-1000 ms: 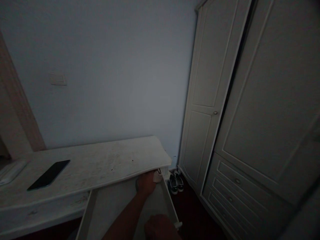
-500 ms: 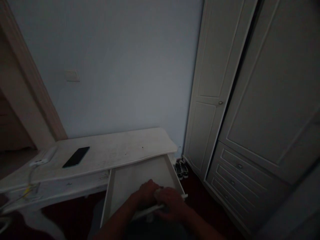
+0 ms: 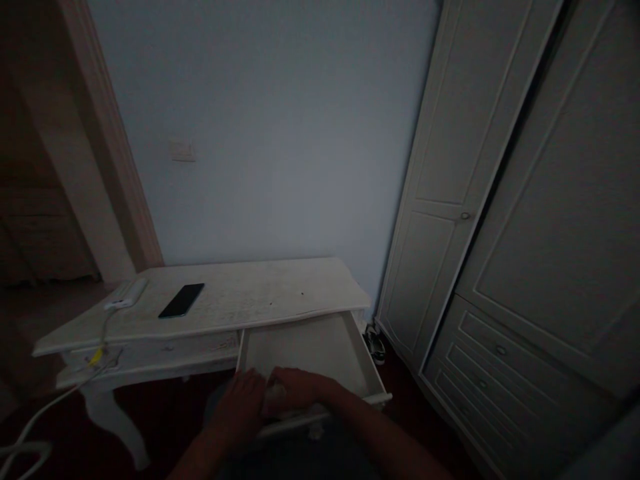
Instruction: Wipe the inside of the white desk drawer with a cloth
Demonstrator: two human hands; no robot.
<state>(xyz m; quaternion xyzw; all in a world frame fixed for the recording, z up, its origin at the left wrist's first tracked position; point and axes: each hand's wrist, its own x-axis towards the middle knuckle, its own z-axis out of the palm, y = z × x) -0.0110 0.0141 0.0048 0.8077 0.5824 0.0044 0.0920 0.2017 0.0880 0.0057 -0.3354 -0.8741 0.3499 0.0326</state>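
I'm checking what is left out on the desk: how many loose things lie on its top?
2: a black phone near the left end of the desk top, and a white power strip further left. The dim light may hide smaller ones.

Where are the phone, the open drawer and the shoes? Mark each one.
phone [image 3: 182, 301], head view, middle of its dark screen.
open drawer [image 3: 310, 347], head view, bare bottom panel.
shoes [image 3: 376, 343], head view, the visible pair's top.

A white table [image 3: 260, 297] stands against the wall, its top scuffed and speckled. On it lie a dark phone [image 3: 181, 301] (face up, near the left end) and, just beside it, a white power bank [image 3: 125, 294] with a cable [image 3: 97, 347] trailing over the edge.
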